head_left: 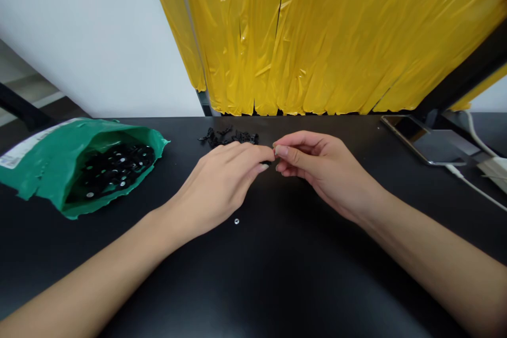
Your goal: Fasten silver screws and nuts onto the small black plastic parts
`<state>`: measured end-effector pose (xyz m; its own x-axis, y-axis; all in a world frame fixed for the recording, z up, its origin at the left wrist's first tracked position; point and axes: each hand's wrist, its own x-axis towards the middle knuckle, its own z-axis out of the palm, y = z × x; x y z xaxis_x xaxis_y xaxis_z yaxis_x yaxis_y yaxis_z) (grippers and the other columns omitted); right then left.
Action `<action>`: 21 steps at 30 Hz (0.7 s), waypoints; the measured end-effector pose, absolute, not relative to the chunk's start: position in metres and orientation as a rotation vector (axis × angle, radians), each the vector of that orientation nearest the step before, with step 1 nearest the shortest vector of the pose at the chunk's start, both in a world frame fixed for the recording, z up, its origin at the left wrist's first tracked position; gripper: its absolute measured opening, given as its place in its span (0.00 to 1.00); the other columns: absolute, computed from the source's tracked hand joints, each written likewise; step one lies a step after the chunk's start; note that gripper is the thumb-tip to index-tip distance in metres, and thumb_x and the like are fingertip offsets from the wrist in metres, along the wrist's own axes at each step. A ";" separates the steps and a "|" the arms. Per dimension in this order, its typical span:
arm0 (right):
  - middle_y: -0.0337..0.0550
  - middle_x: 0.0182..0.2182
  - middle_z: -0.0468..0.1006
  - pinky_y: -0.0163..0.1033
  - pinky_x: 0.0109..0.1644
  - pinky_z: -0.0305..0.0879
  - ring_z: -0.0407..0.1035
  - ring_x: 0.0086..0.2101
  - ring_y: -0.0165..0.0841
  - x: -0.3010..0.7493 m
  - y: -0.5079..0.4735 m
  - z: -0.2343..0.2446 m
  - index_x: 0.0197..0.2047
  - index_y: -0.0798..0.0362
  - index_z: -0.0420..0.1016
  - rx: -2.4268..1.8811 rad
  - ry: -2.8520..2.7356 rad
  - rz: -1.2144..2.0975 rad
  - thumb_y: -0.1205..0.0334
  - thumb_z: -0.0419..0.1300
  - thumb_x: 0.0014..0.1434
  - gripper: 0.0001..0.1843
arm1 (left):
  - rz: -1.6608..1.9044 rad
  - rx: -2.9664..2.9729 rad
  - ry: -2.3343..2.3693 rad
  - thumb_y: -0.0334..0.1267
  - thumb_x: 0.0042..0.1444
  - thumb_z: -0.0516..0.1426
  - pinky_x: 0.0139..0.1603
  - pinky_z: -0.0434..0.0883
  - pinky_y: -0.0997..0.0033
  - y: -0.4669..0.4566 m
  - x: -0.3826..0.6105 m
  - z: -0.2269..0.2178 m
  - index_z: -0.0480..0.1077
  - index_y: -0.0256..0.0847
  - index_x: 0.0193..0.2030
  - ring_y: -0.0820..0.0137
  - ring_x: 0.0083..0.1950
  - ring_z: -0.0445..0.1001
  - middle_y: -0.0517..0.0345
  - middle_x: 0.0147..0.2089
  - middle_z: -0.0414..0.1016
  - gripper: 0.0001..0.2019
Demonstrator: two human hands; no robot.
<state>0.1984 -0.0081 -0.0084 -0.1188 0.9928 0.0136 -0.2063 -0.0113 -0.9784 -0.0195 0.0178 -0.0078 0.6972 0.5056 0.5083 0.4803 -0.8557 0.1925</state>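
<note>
My left hand (227, 177) is closed, thumb and forefinger pinching a small black piece (267, 162) that is mostly hidden. Close against its fingertips, my right hand (317, 161) also pinches; whatever lies between its thumb and forefinger is too small to make out. Just behind my left hand lies a loose heap of small black pieces (214, 137). A tiny silvery round part with a hole (236, 221) rests on the black table (277, 274), nearer to me than the hands.
On the left an opened green plastic bag (79, 140) holds many black pieces with silvery round parts. A phone (420, 140) with a white cable (475, 185) lies at the back right. Yellow plastic sheeting (317, 37) hangs behind the table, beside a white panel (119, 37).
</note>
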 end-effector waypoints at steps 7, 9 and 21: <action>0.38 0.33 0.84 0.36 0.42 0.74 0.76 0.33 0.28 0.193 -0.010 -0.013 0.38 0.51 0.86 -0.983 -1.069 1.448 0.56 0.81 0.50 0.14 | 0.824 2.839 0.799 0.30 0.75 0.50 0.48 0.72 0.67 0.015 -0.018 -0.008 0.69 0.44 0.56 0.69 0.46 0.77 0.57 0.48 0.78 0.10; 0.37 0.32 0.83 0.35 0.42 0.75 0.76 0.32 0.28 0.192 -0.010 -0.013 0.37 0.51 0.86 -0.978 -1.047 1.460 0.54 0.81 0.50 0.15 | 0.821 2.890 0.790 0.29 0.74 0.50 0.46 0.71 0.67 0.014 -0.017 -0.008 0.69 0.43 0.56 0.69 0.45 0.77 0.57 0.48 0.79 0.10; 0.40 0.30 0.82 0.35 0.50 0.79 0.78 0.37 0.28 0.202 -0.014 -0.007 0.33 0.57 0.85 -0.960 -0.972 1.790 0.62 0.75 0.59 0.08 | 0.840 3.517 0.503 0.22 0.69 0.52 0.39 0.69 0.64 0.016 -0.019 0.002 0.69 0.43 0.53 0.68 0.36 0.78 0.56 0.44 0.83 0.14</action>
<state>0.2018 -0.0143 -0.0067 -0.3330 0.9177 -0.2166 -0.3183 -0.3256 -0.8903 -0.0189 0.0162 0.0018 0.8652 0.1365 0.4825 0.3608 -0.8376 -0.4101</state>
